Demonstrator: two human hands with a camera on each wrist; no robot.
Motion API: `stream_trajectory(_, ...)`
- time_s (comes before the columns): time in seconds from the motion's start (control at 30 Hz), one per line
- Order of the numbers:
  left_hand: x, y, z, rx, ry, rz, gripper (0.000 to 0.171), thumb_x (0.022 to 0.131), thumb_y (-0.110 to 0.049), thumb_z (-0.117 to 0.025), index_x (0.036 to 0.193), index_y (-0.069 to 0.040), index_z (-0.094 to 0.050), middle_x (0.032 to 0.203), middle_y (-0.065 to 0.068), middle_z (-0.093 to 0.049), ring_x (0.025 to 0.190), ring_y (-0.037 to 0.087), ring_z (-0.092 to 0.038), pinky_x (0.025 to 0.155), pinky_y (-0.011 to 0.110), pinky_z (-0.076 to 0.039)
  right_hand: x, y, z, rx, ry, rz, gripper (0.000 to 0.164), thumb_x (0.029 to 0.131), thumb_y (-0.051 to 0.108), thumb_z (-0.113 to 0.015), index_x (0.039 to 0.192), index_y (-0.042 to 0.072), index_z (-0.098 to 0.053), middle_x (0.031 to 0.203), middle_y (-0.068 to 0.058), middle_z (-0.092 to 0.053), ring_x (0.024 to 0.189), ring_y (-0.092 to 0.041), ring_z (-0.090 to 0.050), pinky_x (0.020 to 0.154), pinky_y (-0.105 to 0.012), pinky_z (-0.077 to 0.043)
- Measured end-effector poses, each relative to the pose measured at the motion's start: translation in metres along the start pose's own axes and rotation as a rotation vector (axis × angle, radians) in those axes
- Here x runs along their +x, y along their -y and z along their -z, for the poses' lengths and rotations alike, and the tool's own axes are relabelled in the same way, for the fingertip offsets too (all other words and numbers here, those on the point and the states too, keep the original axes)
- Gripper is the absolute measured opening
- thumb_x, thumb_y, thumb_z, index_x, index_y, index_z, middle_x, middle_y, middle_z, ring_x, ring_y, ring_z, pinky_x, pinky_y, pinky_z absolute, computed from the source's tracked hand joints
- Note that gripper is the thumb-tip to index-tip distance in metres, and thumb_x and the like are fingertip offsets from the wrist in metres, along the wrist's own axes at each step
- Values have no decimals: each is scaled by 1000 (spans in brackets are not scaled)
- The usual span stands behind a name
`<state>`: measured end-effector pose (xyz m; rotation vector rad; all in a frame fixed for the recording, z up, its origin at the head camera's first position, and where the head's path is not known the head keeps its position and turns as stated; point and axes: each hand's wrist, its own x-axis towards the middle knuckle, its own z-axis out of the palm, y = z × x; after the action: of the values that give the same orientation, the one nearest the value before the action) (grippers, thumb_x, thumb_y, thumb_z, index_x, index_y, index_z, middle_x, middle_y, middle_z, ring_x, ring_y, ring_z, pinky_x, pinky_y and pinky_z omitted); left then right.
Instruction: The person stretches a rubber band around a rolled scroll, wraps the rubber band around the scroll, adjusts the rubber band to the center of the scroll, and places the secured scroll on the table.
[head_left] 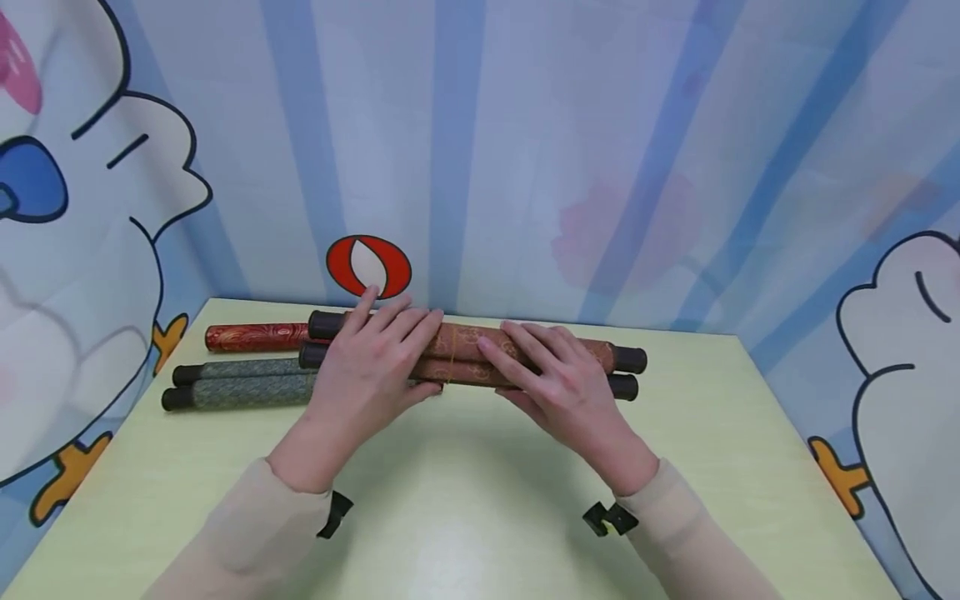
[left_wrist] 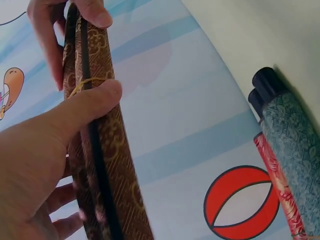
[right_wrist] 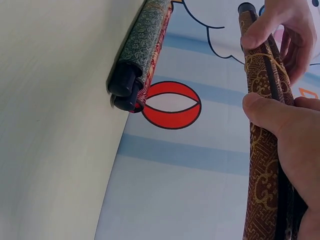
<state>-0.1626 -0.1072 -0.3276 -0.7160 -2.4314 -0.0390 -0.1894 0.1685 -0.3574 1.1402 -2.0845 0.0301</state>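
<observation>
A brown brocade scroll (head_left: 459,343), rolled from both ends into two parallel rolls with black end caps, is held level near the back of the table. A thin yellow band (right_wrist: 265,56) goes round its middle. My left hand (head_left: 367,362) grips its left part, thumb on the near side and fingers over the top. On the right part, my right hand (head_left: 566,383) holds it the same way. In the left wrist view the left thumb (left_wrist: 102,97) presses beside the band, and the scroll is raised off the table.
Left of the hands, a grey-green scroll (head_left: 251,392) with black caps and a red patterned scroll (head_left: 255,337) lie side by side on the pale table (head_left: 465,517). A printed cloth backdrop (head_left: 510,167) stands right behind the table's back edge and along both sides.
</observation>
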Motion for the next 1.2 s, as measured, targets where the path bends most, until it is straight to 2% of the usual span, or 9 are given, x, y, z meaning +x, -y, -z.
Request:
stream_trajectory(0.23,6,-4,-6,-52,-1,-37,76,73,-43,-99,132,-7,-67,127,10,-71,122,32,-65,126,55,-34,0,2,4,-21,11,11,73,91,35,-88,156,22,-57,148,-16,-64,128,-35,-63,102,-50,-56)
stream_trajectory(0.53,13,-9,-10,-80,-38,-68,77,72,-42,-101,133,-8,-68,127,8,-73,120,30,-67,124,56,-38,3,4,7,-21,-17,5,74,88,33,-91,155,21,-59,147,-17,-65,127,-35,-64,99,-50,-56)
stream_trajectory(0.63,13,-11,-8,-73,-13,-59,80,73,-45,-100,137,-9,-68,131,7,-72,123,30,-66,125,57,-36,2,5,6,-14,-6,6,75,89,34,-90,155,21,-58,147,-16,-64,128,-35,-64,100,-50,-56)
stream_trajectory(0.7,11,-11,-6,-63,0,-39,89,71,-50,-100,143,-10,-66,135,8,-71,125,31,-65,125,57,-35,1,4,5,-5,-2,2,75,88,34,-91,155,21,-59,147,-16,-64,128,-35,-64,101,-50,-56)
stream_trajectory(0.87,2,-3,3,-29,1,-6,100,66,-54,-101,147,-10,-64,137,11,-69,128,32,-63,126,57,-34,-1,3,4,-4,-7,11,76,86,33,-92,154,20,-60,146,-16,-65,126,-35,-64,101,-50,-57)
stream_trajectory(1.0,-1,0,3,-30,12,-14,90,69,-50,-101,141,-8,-67,133,10,-71,125,32,-65,125,57,-35,0,3,5,-3,-12,22,75,87,34,-92,153,20,-60,146,-16,-65,126,-35,-65,100,-49,-57)
stream_trajectory(1.2,3,-5,-2,-64,6,-40,70,73,-39,-98,127,-7,-67,124,9,-71,118,32,-66,125,56,-36,3,8,7,-12,-9,27,72,90,35,-89,155,21,-59,147,-16,-65,126,-35,-65,101,-49,-56)
